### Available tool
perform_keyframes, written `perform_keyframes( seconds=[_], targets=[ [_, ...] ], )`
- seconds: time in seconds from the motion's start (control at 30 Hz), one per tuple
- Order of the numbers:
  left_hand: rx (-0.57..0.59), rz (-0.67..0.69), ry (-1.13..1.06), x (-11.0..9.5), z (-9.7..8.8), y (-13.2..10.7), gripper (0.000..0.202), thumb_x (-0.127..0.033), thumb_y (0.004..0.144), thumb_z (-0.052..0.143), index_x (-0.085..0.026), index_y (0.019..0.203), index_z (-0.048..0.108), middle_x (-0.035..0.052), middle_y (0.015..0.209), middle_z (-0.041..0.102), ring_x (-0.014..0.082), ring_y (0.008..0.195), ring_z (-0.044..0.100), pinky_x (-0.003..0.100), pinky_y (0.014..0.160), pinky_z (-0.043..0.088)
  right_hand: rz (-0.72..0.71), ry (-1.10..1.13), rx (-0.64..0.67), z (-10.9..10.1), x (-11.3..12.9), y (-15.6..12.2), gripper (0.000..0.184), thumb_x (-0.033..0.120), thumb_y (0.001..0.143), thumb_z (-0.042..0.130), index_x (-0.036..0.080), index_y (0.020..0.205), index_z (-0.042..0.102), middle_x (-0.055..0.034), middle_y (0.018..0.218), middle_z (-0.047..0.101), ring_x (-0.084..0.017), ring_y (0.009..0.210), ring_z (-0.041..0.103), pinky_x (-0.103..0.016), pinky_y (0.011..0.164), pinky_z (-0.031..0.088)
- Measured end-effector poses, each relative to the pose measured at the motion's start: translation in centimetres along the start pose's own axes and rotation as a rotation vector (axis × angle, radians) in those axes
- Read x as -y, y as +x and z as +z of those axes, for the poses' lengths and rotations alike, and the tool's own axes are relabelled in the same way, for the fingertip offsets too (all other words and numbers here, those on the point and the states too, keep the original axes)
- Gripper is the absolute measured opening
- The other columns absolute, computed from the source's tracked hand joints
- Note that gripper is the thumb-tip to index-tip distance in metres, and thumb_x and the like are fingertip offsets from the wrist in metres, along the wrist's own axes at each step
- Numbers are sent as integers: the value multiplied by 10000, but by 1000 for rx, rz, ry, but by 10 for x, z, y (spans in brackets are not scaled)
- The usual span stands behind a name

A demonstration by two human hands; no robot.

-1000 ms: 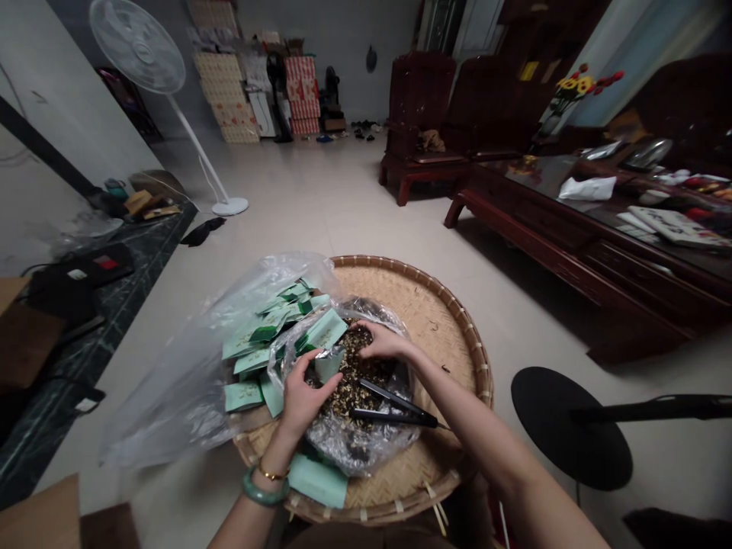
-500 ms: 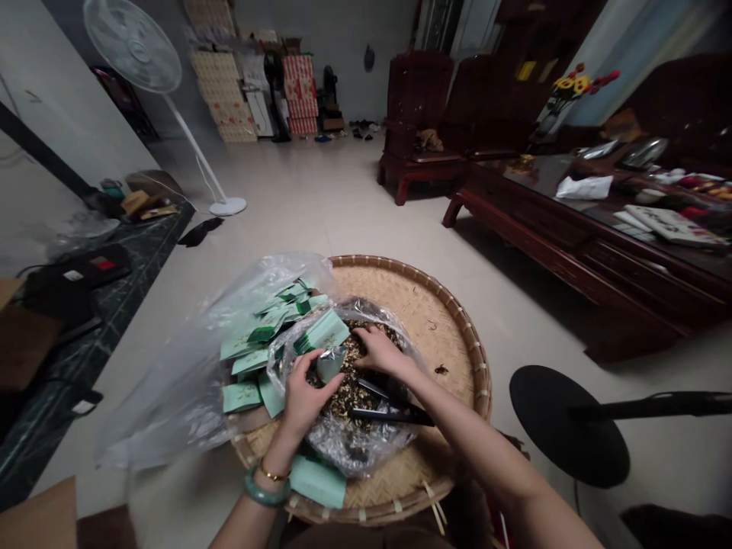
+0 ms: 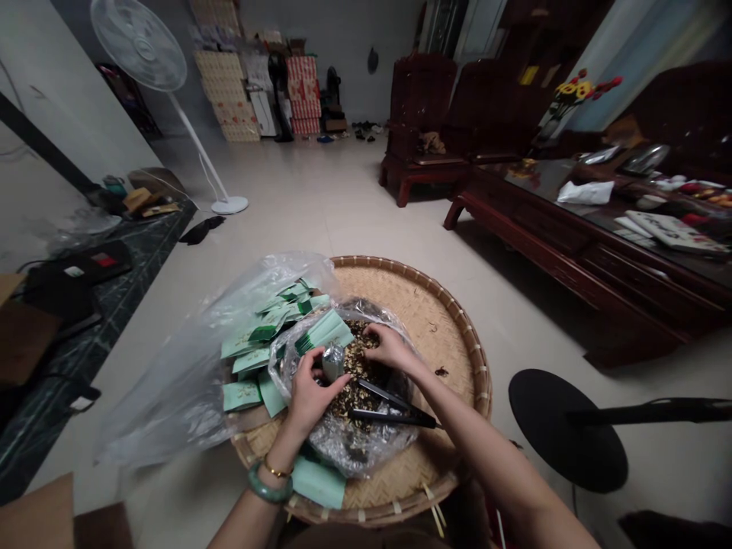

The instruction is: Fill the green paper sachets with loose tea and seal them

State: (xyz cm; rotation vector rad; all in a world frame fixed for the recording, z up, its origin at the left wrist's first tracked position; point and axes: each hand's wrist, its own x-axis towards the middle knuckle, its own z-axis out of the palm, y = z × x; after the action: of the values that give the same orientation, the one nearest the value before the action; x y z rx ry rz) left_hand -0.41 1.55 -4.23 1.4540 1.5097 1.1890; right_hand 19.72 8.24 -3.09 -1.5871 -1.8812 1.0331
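My left hand (image 3: 313,389) grips a small pale green packet (image 3: 332,366) upright between fingers and thumb; its shiny silver mouth faces up. Just to its right, my right hand (image 3: 389,347) is over a loose, dark and yellowish dried mix (image 3: 357,354), fingertips drawn together; whatever they pinch is too small to make out. The mix lies in a clear plastic bag (image 3: 366,450) spread on a round woven bamboo tray (image 3: 451,305). A black tong-like flat iron (image 3: 394,418), its two arms apart, rests on the bag below my right hand. Flat green packets (image 3: 325,332) are stacked behind my left hand.
Many green packets (image 3: 252,358) lie at the tray's left on a large clear plastic bag (image 3: 171,404). Another green packet (image 3: 317,482) sits at the near rim. A black round stand base (image 3: 566,431) is on the floor at right, a dark wooden table (image 3: 572,252) beyond.
My right hand has moved slightly right, away from the packet, and its fingers have come together. The packet in my left hand now stands more upright, silver mouth showing.
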Motion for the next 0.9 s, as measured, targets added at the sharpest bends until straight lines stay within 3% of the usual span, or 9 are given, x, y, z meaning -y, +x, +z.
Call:
perform_keyframes(
  seconds=[0.13,0.2,0.33,0.43,0.57,0.67,0.8,0.9],
  targets=[
    [10,10,-7,0,2,1,610,-383,589,794,-170,1105,550,89,1073,610,171,753,638,314,676,547,51,176,23,-10,-10,-7,321,244,699,596,190,1016,605,4,866,637,-154,723,581,-288,673,477],
    [11,14,2,-1,3,2,606,-374,582,799,-172,1098,555,90,1077,612,176,764,638,306,665,544,132,368,75,-10,-11,-11,339,302,708,603,208,1034,588,14,809,620,-138,658,575,-279,609,491],
    [22,6,29,-5,4,2,585,-364,588,797,-176,1088,557,88,1096,608,165,757,629,305,670,541,298,960,183,-10,-7,-18,384,317,598,737,229,938,582,21,847,607,-131,723,587,-308,698,533],
    [28,20,55,-6,4,3,568,-354,600,789,-176,1086,556,79,1091,602,164,765,628,303,666,540,290,1076,208,-15,1,-22,433,306,554,795,221,919,578,17,915,612,-133,787,606,-303,762,526],
    [39,54,104,-7,4,3,543,-344,610,785,-187,1075,555,69,1074,596,191,840,625,307,677,533,188,975,265,-34,20,-28,491,257,543,814,195,962,566,21,874,613,-114,723,599,-272,729,513],
    [60,77,141,-9,4,3,530,-335,627,778,-196,1083,547,73,1091,587,213,913,609,313,698,523,68,790,295,-53,42,-32,435,229,586,776,192,966,568,11,917,616,-118,735,589,-270,715,510],
    [75,105,169,-8,5,2,515,-318,641,768,-203,1090,543,69,1082,577,216,933,594,311,708,507,-144,391,348,-69,75,-32,347,171,651,689,201,982,590,3,951,619,-137,791,571,-278,722,486],
    [81,111,159,-5,5,2,524,-320,640,770,-208,1097,540,63,1061,572,209,908,592,311,711,502,-293,89,333,-68,95,-28,345,104,658,647,187,991,608,-10,958,626,-159,833,562,-298,761,462]
  ],
)
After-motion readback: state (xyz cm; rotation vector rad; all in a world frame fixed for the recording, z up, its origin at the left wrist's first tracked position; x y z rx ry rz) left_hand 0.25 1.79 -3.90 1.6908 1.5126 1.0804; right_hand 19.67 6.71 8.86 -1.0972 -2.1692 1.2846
